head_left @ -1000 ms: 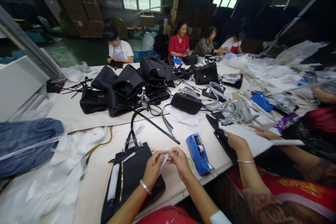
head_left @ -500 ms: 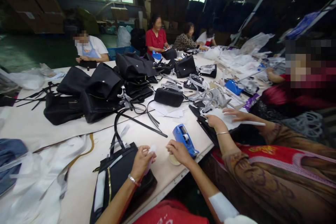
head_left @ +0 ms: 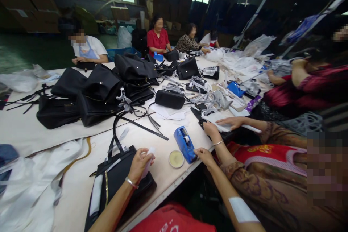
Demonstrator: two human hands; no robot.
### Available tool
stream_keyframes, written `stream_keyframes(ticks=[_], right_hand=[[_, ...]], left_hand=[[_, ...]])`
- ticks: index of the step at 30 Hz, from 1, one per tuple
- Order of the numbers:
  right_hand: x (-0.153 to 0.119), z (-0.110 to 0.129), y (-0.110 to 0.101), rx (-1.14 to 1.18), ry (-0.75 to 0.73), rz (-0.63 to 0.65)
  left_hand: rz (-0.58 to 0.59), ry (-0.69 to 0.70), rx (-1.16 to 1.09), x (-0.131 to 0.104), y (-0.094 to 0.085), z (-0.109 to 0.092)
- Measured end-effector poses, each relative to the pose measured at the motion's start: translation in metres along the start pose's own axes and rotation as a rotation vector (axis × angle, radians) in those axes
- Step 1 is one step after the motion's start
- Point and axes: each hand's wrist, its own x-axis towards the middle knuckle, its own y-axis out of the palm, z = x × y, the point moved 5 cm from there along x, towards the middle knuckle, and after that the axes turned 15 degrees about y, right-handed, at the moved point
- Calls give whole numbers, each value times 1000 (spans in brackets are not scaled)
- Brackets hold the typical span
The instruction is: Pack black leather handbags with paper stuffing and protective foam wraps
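My left hand is closed on a thin white slip of wrapping, held upright over a black handbag. The handbag lies by the table's near edge, with a gold zip and white wrapping on its side. At the front end of a blue tape dispenser, my right hand pinches its thumb and fingers together. Any tape between those fingertips is too fine to make out. Left of the dispenser sits a round shallow tin with a yellowish top.
Black bags are heaped at the left back. A small black case rests on white papers. On my right, a co-worker's hands handle white sheeting near mine. White wrapping covers the left corner. Other people sit around the table.
My right hand has moved right, from over the round tin to the front end of the tape dispenser, uncovering the tin. My left hand still holds the white slip.
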Motion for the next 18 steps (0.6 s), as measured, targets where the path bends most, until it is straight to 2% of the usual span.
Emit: stream_keyframes(ticks=[4,8,10,14,18], right_hand=[[-15,-4,-14,46,-26,-22],[-28,-26,-6,289,167,140],[-30,-33,2,343,235,171],[-31,-31,9,341,275,157],[-29,-21,5,289,253,93]], left_hand=[[-14,1,10,0,-1,1],[-47,-9,9,1,1,-2],[-57,-26,-1,2,3,-3],[-96,-67,-31,0,5,-2],[-171,-129,-60,0,1,8]])
